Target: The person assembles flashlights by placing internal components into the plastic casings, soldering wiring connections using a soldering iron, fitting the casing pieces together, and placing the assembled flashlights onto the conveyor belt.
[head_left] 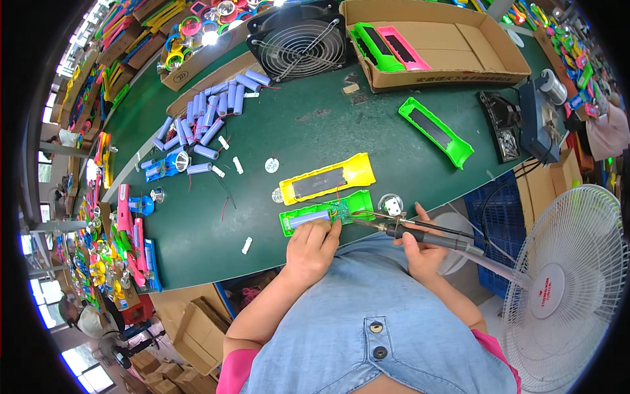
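Note:
A green flashlight half-shell [326, 211] lies at the near edge of the green table [262, 138], with a lilac battery cell and red wires inside. My left hand [313, 247] presses on its near side. My right hand [420, 247] grips a black soldering iron [420, 234], its tip touching the wires in the shell. A yellow flashlight half [327, 178] lies just beyond the green shell. A round reflector [391, 204] sits right of the shell.
Several lilac battery cells [210, 111] lie at the far left. A black fan [298, 43] and a cardboard box [433, 39] with coloured shells stand at the back. Another green shell [435, 131] lies right. A white pedestal fan [571, 282] stands at my right.

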`<state>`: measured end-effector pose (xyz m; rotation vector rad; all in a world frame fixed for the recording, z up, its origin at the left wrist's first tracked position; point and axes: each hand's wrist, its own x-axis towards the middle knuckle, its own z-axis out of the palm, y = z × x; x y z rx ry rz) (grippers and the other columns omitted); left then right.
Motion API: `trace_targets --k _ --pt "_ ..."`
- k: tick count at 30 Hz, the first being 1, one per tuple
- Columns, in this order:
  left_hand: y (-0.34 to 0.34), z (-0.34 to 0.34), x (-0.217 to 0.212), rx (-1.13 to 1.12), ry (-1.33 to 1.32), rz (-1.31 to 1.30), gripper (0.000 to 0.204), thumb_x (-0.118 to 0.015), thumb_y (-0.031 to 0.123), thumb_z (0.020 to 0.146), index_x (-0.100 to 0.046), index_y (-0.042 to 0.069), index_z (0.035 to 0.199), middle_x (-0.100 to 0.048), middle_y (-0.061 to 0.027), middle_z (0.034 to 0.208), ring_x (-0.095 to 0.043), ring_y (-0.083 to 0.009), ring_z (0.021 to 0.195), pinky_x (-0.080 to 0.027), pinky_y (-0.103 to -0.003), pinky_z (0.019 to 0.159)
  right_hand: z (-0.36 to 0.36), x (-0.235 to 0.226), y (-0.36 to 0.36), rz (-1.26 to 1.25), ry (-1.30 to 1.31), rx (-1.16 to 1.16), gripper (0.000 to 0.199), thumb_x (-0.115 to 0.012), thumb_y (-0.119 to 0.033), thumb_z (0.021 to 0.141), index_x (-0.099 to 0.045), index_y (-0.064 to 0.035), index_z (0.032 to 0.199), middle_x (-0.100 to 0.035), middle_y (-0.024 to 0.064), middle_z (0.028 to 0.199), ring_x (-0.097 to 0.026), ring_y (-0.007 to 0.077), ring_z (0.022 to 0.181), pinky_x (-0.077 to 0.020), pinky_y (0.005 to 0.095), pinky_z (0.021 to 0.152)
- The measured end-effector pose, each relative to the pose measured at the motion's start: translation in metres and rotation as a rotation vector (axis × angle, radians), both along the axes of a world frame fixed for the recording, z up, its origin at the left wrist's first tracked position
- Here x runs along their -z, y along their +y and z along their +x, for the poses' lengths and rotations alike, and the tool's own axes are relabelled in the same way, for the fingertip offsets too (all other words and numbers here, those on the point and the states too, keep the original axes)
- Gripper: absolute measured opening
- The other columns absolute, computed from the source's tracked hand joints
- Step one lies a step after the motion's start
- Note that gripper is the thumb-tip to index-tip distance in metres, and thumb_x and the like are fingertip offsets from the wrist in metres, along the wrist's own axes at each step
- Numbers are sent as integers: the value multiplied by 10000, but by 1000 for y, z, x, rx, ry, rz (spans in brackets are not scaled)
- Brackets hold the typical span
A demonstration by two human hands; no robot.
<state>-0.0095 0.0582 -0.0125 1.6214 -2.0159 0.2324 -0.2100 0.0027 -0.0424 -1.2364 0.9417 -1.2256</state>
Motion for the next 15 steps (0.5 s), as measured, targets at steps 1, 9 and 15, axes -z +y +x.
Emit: trace_targets --k 1,9,15 --pt "0 0 0 2 -1 0 269 -633 39 612 -639 5 879 -531 -65 804 -549 -184 714 -446 -300 616 0 1 0 14 -3 -9 179 -636 -66 761 -598 -2 925 -653 77 693 -630 132 682 -203 463 1060" --pt "0 1 2 -8 117 -27 298 -653 12 583 -648 37 880 -530 -46 778 -542 -185 689 -437 -293 583 4 0 -1 -17 -31 -1 184 -633 -61 757 -600 6 926 -651 82 702 -635 132 680 -191 456 1068" --pt "1 2 2 -3 155 -5 297 -665 4 583 -646 33 878 -539 -50 782 -540 -192 680 -438 -297 583 2 0 0 -12 -32 -17 188 -636 -65 757 -600 9 927 -652 88 718 -636 131 673 -189 454 1070"
